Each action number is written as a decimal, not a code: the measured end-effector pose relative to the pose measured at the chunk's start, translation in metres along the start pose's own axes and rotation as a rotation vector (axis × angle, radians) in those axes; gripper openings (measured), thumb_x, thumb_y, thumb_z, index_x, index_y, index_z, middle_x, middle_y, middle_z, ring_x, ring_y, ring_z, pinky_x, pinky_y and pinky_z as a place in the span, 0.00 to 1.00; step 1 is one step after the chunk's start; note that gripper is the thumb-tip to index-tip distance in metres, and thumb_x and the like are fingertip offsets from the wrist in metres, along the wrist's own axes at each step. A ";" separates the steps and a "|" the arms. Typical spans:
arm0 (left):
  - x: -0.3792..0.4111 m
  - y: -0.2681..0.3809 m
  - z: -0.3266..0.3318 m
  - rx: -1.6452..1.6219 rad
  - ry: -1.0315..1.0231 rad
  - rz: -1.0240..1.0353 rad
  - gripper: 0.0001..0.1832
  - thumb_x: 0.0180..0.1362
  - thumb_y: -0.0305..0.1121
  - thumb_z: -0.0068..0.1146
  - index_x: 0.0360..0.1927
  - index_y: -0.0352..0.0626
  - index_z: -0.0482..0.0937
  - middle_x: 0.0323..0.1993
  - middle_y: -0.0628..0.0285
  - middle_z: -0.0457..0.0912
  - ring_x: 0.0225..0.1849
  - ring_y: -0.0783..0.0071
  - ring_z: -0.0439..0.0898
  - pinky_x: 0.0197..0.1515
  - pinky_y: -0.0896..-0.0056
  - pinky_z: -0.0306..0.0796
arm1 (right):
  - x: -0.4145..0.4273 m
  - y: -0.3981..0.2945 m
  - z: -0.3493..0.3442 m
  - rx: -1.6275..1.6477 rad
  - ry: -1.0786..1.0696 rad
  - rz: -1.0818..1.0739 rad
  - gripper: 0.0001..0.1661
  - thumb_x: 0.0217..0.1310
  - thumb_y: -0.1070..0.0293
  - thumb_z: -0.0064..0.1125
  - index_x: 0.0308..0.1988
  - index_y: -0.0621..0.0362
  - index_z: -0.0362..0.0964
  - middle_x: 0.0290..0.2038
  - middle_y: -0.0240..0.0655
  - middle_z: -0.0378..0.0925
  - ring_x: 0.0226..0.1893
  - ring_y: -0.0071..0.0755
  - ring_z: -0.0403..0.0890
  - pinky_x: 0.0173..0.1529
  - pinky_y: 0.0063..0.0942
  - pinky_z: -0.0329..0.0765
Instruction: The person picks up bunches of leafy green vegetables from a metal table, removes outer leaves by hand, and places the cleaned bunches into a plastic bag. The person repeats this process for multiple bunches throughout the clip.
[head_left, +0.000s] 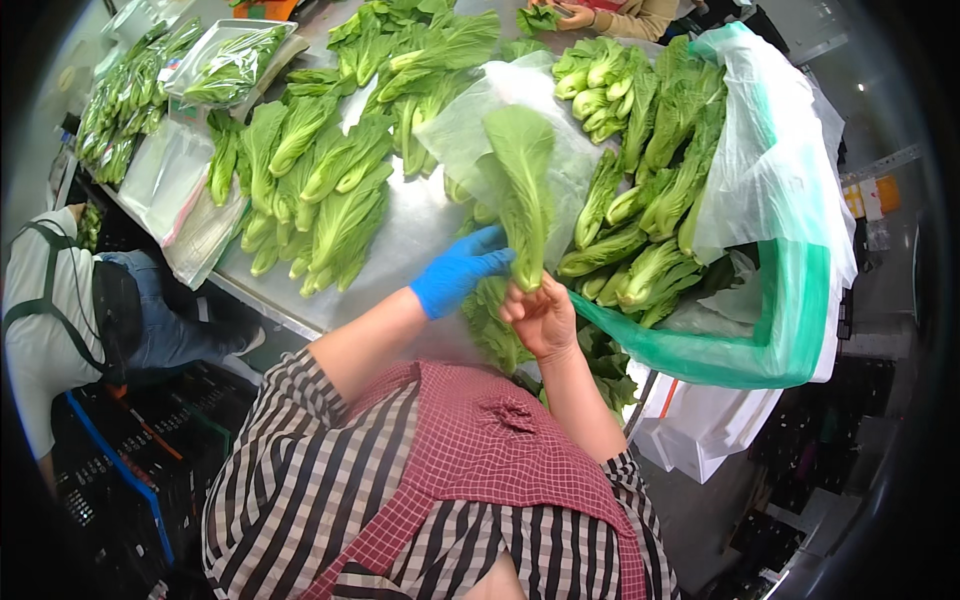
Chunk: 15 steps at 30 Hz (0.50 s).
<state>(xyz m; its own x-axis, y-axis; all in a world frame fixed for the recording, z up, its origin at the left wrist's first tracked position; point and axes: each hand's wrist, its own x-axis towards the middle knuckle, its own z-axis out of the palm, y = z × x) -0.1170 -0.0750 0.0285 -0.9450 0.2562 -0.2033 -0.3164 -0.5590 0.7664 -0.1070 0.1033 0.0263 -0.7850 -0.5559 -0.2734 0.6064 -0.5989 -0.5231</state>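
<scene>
Upright before me is a head of leafy mustard-type greens (526, 187), its pale stalk end pointing down. My bare right hand (541, 315) grips it by that base. In a blue glove, my left hand (461, 271) has its fingers against the left side of the stalk; whether they pinch a leaf is hidden. Loose green leaves (491, 322) hang below my hands at the table edge. To the right, a crate lined with green plastic (697, 356) and a translucent plastic sheet (757, 150) holds several heads of greens (652, 217).
Heaped greens (322, 187) cover part of the metal table (420, 217). Clear bags (169, 172) lie at its left edge, near a wrapped tray (232, 67) on a scale. A person (60, 300) stands at left; another person's hand (576, 16) is across the table. White boxes (697, 427) sit beneath the crate.
</scene>
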 end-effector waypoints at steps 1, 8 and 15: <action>0.000 -0.003 -0.001 0.015 0.005 0.000 0.25 0.59 0.30 0.61 0.60 0.37 0.70 0.54 0.61 0.77 0.56 0.72 0.73 0.60 0.70 0.66 | -0.002 0.005 0.001 0.022 -0.028 0.041 0.21 0.62 0.54 0.53 0.46 0.60 0.69 0.31 0.35 0.75 0.26 0.31 0.75 0.37 0.35 0.74; -0.011 -0.006 -0.006 0.144 0.121 0.054 0.26 0.55 0.27 0.64 0.57 0.36 0.72 0.50 0.60 0.79 0.50 0.72 0.78 0.55 0.70 0.70 | 0.004 0.013 0.000 -0.655 0.287 -0.209 0.15 0.62 0.70 0.60 0.47 0.63 0.71 0.33 0.32 0.79 0.29 0.23 0.77 0.37 0.22 0.74; -0.028 -0.023 -0.013 0.010 0.224 0.073 0.23 0.57 0.25 0.60 0.57 0.37 0.71 0.51 0.57 0.79 0.48 0.70 0.79 0.53 0.70 0.72 | 0.000 0.031 0.014 -0.776 0.339 -0.481 0.11 0.57 0.79 0.63 0.41 0.60 0.70 0.33 0.25 0.76 0.32 0.15 0.76 0.38 0.16 0.73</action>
<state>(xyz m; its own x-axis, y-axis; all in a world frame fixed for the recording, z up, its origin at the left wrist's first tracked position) -0.0847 -0.0793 0.0092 -0.9605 0.0328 -0.2762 -0.2463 -0.5613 0.7901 -0.0866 0.0765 0.0211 -0.9955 -0.0831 -0.0462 0.0549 -0.1051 -0.9929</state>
